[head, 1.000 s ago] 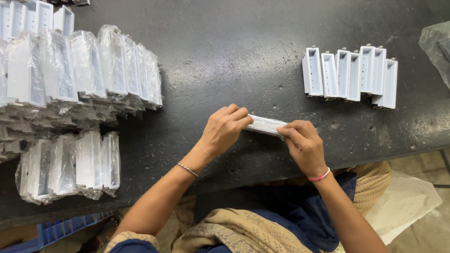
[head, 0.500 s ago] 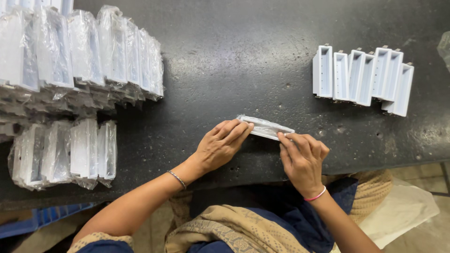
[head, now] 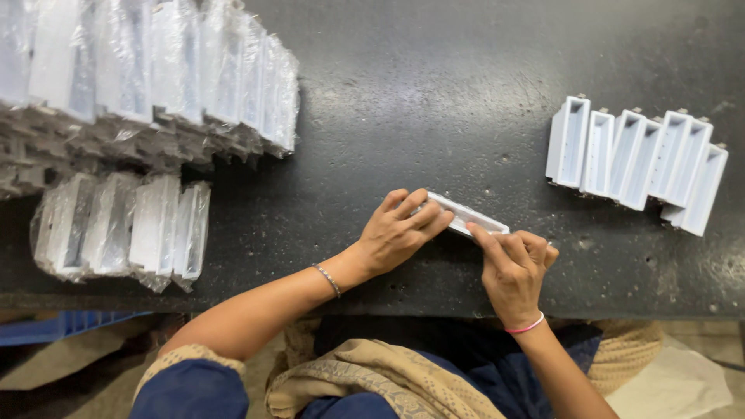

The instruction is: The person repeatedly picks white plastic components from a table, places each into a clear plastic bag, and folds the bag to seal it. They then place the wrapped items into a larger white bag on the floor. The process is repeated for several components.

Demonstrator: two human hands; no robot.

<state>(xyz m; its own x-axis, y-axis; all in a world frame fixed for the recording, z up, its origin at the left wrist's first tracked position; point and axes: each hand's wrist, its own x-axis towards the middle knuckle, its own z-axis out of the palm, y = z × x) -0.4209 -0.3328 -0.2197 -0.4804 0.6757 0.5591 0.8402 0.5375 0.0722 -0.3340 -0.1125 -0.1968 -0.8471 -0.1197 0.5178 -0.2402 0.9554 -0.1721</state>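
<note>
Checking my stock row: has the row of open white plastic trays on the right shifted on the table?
Cannot tell: the row of open white plastic trays keeps its arrangement on the dark table; the head camera itself moved.

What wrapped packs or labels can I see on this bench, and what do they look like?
Upper stack of clear-bagged white pieces: far left, upright row, shiny plastic.
Lower bundle of bagged pieces: near left edge, shorter row.
Wrapped white piece: centre, held between left hand and right hand.
Bare white trays: right, unwrapped.
No labels, signs or screens show.
</note>
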